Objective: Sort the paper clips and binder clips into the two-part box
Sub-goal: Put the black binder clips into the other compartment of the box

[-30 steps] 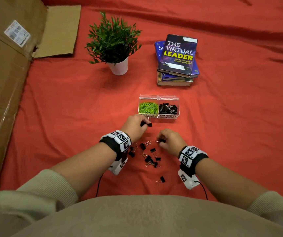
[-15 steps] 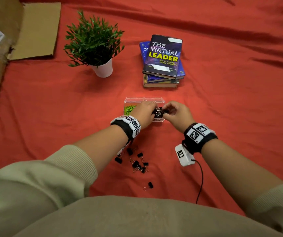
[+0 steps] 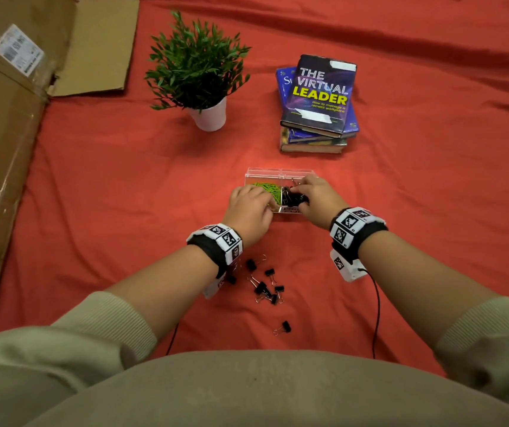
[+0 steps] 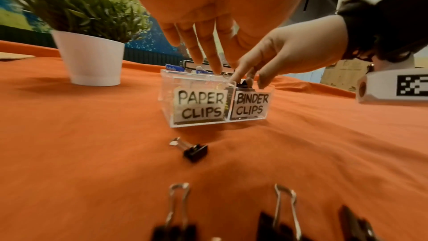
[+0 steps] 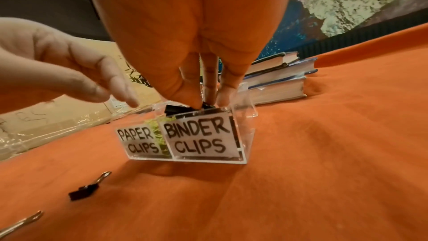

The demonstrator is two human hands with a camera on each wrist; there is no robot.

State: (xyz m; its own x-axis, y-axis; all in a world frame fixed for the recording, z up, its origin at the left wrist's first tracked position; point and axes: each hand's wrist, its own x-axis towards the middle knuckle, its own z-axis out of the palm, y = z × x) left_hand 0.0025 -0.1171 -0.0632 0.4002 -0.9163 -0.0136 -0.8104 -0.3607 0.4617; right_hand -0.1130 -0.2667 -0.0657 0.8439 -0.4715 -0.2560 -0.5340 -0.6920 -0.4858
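Note:
The clear two-part box (image 3: 278, 172) stands on the red cloth, labelled "PAPER CLIPS" (image 4: 200, 104) on the left and "BINDER CLIPS" (image 5: 199, 138) on the right. Green paper clips (image 3: 264, 188) fill the left part and black binder clips (image 3: 290, 197) the right. My right hand (image 5: 203, 104) reaches into the binder part and pinches a black binder clip (image 5: 176, 110) at the rim. My left hand (image 4: 208, 65) hovers over the box's front left with straight fingers, holding nothing. Several loose binder clips (image 3: 265, 285) lie nearer me, one (image 3: 284, 327) apart.
A potted plant (image 3: 198, 72) stands behind the box to the left and a stack of books (image 3: 321, 100) to the right. Flattened cardboard (image 3: 1, 149) covers the left edge. A cable (image 3: 378, 315) trails from my right wrist.
Both hands went from the loose pile up to the box. The left hand, which held a binder clip one second ago, is now empty and has drawn back toward the box's left part.

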